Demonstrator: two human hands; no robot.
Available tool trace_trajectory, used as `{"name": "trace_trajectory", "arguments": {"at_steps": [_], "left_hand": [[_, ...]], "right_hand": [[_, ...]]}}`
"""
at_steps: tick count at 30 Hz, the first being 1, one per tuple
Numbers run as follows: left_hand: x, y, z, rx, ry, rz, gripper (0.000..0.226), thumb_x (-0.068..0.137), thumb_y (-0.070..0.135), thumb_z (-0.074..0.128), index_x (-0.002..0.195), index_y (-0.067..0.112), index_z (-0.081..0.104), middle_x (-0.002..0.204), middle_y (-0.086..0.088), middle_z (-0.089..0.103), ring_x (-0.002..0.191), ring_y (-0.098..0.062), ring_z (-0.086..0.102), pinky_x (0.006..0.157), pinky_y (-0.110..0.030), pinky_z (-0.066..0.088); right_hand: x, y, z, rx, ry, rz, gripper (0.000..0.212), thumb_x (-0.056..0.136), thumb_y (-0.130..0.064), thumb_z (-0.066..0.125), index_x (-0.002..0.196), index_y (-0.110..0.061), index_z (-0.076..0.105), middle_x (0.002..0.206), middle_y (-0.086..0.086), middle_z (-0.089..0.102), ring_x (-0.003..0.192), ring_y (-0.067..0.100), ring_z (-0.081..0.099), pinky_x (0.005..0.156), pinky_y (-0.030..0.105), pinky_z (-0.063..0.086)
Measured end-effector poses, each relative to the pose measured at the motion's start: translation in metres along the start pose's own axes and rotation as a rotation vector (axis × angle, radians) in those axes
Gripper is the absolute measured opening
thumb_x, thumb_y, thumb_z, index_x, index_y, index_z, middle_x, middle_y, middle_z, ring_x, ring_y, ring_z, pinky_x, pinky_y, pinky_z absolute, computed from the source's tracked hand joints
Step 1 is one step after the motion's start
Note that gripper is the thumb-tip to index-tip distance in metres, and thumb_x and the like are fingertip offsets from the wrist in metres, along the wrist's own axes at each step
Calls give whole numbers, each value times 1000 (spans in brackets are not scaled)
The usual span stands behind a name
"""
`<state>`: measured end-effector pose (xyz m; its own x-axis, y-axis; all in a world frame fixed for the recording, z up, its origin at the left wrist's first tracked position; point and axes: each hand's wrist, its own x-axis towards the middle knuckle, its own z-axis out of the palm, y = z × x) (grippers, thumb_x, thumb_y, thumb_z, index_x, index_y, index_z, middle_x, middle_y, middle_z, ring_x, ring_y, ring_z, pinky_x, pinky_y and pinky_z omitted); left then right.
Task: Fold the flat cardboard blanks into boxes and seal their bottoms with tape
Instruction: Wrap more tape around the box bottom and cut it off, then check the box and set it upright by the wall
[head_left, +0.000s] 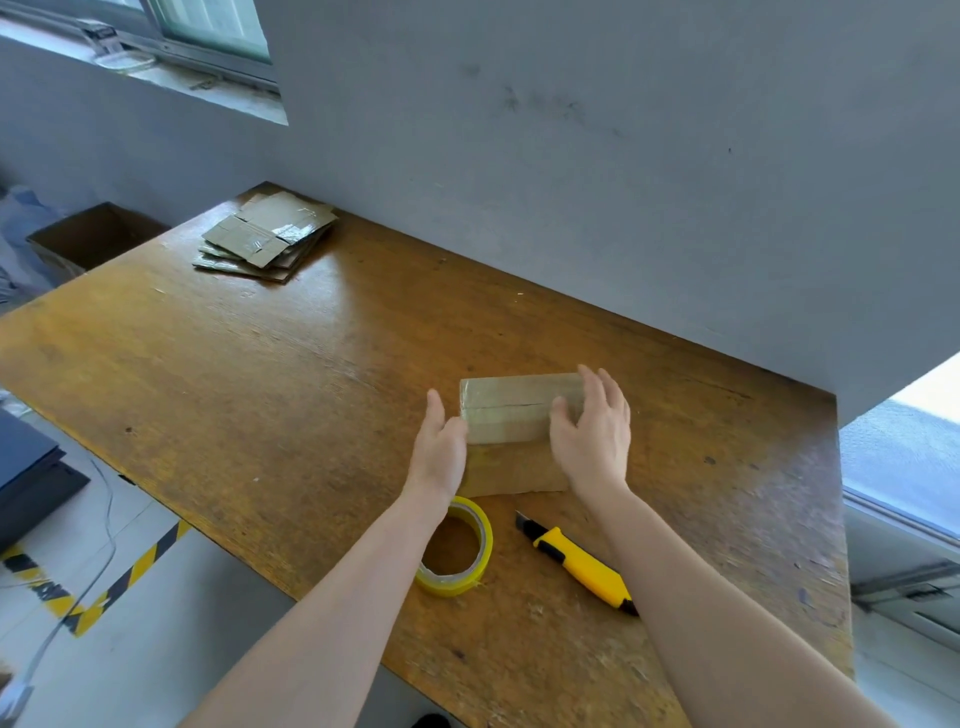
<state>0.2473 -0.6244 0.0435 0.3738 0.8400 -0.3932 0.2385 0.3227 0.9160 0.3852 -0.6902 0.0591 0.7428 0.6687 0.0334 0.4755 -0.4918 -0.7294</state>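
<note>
A small folded cardboard box (511, 415) stands on the wooden table (270, 395), its upward face covered with clear tape over the flap seam. My left hand (440, 449) is at the box's left side with fingers straight. My right hand (595, 428) lies over the box's right end, fingers relaxed and slightly bent on the top. A roll of yellow tape (460, 553) lies just in front of the box, partly under my left wrist. A stack of flat cardboard blanks (267, 236) sits at the table's far left corner.
A yellow utility knife (579, 564) lies to the right of the tape roll, blade end toward the box. An open cardboard carton (96, 236) stands beyond the table's left edge. The grey wall runs along the table's far side. Striped floor tape (119, 577) marks the floor at left.
</note>
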Motion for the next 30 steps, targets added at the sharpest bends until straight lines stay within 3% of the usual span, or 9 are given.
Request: {"name": "trace_trajectory", "arguments": {"at_steps": [3, 5, 12, 16, 21, 26, 28, 30], "left_hand": [[2, 3, 13, 94, -54, 32, 63, 107, 36, 29, 156, 24, -7, 164, 0, 9, 149, -22, 13, 119, -41, 16], [1, 0, 20, 127, -66, 36, 66, 106, 37, 30, 155, 24, -12, 165, 0, 6, 150, -21, 11, 119, -39, 15], [-1, -4, 17, 84, -89, 29, 71, 103, 33, 43, 156, 32, -4, 162, 2, 18, 147, -20, 20, 117, -42, 22], [-1, -3, 15, 62, -105, 1, 81, 98, 39, 53, 156, 35, -4, 159, 2, 24, 144, -21, 26, 114, -43, 26], [2, 0, 11, 69, -117, -25, 80, 96, 30, 61, 153, 46, 7, 157, 3, 26, 141, -24, 28, 116, -52, 25], [5, -2, -2, 7, -88, 88, 81, 90, 2, 65, 144, 51, 32, 147, 4, 22, 133, -22, 35, 114, -51, 34], [3, 3, -1, -115, -114, 122, 75, 85, 14, 73, 140, 52, 39, 150, 5, 23, 136, -22, 34, 114, -52, 34], [1, 11, 3, -272, -68, 59, 75, 77, 47, 75, 142, 48, 37, 155, 4, 28, 140, -26, 33, 113, -57, 30]], "right_hand": [[4, 7, 1, -13, -182, 164, 66, 104, -39, 39, 157, -20, 6, 164, 3, 15, 148, 24, 22, 114, 42, 31], [2, 9, 3, -34, -207, 156, 67, 104, -42, 36, 157, -19, 2, 162, 3, 21, 143, 25, 32, 107, 41, 40], [3, 15, -6, 33, -206, 174, 63, 100, -49, 45, 151, -17, 25, 140, 5, 50, 121, 23, 52, 87, 36, 51], [6, 17, -7, 63, -254, 232, 63, 96, -57, 46, 143, -16, 37, 131, 6, 55, 110, 22, 55, 88, 41, 55], [11, 12, -20, 276, -189, 334, 70, 95, -61, 45, 153, -28, 25, 151, 7, 41, 133, 31, 44, 97, 44, 47], [11, 14, -23, 489, -3, 458, 57, 97, -49, 52, 146, -22, 40, 144, 5, 49, 129, 27, 48, 91, 38, 46], [9, 16, -20, 584, 3, 502, 50, 98, -38, 56, 143, -21, 44, 141, 6, 50, 126, 27, 49, 95, 39, 47], [8, 18, -16, 682, -32, 546, 44, 98, -28, 56, 141, -22, 46, 139, 6, 51, 125, 27, 49, 104, 44, 45]]}}
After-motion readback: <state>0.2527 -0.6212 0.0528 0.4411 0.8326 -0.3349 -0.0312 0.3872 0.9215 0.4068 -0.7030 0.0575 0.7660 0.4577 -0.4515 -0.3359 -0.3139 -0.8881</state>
